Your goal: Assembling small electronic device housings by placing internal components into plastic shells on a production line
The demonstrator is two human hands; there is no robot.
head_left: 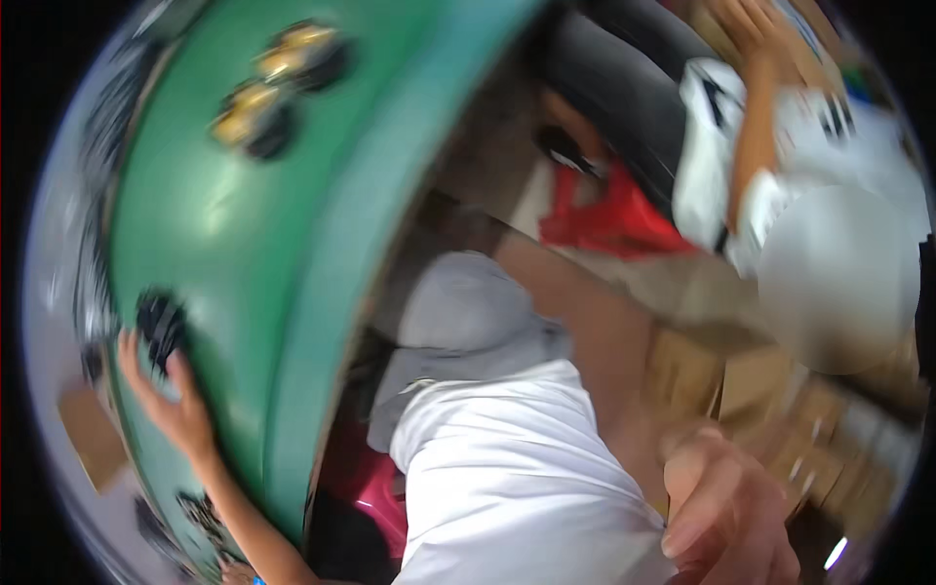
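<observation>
On the green tabletop (244, 322), my left hand (175, 409) reaches out with thumb and fingers spread. A small bundle of black strips or coils (161, 327) lies at the fingertips, partly between thumb and fingers; whether they touch it is blurred. My right hand (731, 507) is raised close to the camera, away from the table. Its fingers are bent and smeared by motion, and no object shows in it. Farther along the table lie two blurred bundles, gold and black (292, 54) and gold and black again (255, 117).
Clear plastic wrap (97, 195) runs along the table's far left side. A dark patterned piece (202, 517) lies near my left forearm, beside part of another hand (237, 573). Another person in white (838, 127) sits at the upper right. Cardboard boxes (756, 380) and a red bag (624, 219) stand on the floor.
</observation>
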